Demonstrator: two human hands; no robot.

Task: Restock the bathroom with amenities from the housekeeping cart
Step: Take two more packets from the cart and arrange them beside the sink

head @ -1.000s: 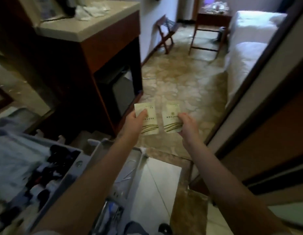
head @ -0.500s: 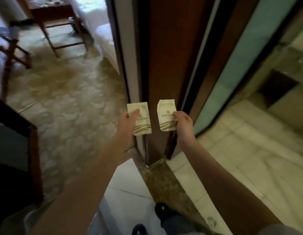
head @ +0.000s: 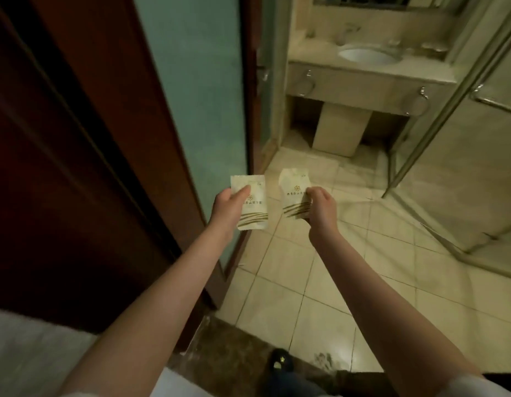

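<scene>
One head-worn wide-angle view
Looks forward and down from a doorway at the tiled floor (head: pixel 277 296), close below; the sink (head: pixel 366 55) sits farther ahead

Door (head: pixel 191 90) blocks left; tiled floor (head: pixel 320 267) open ahead to vanity (head: pixel 363 87).

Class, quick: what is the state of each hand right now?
Left hand: holding the left packet.
Right hand: holding the right packet.

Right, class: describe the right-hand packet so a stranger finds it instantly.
Find the beige tiled bathroom floor. Above it, the right hand pinches a cream, olive-striped paper sachet; its top is crumpled, unlike the flat sachet in the left hand.
</scene>
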